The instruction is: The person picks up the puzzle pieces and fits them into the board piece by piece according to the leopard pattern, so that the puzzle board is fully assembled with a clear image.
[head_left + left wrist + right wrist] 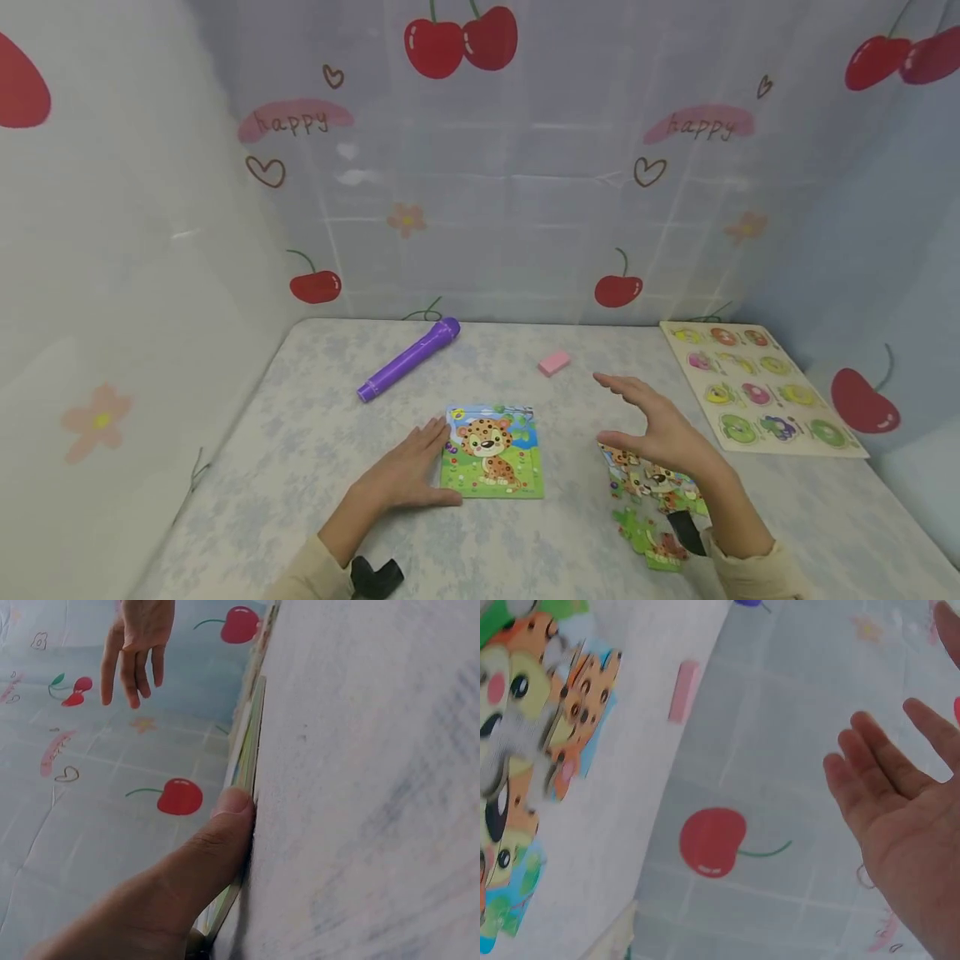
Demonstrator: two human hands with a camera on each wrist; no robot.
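Observation:
A square puzzle board (491,467) with a cartoon leopard lies flat on the table in the head view. Along its left side rests my left hand (405,471), fingers straight and the thumb at the lower left corner. From the left wrist view, the thumb (206,851) touches the board's edge (251,742). My right hand (663,429) is raised on the right with its fingers apart and nothing in them. Beneath it lie loose jigsaw pieces (652,537) with leopard and grass prints, partly hidden by the hand and wrist; the right wrist view shows more pieces (585,705).
A purple microphone-shaped stick (408,360) lies toward the back left. The small pink block (554,363) sits behind the board. At the back right is a cream board (765,392) with fruit pictures. Printed curtains (510,208) stand around the table (300,467).

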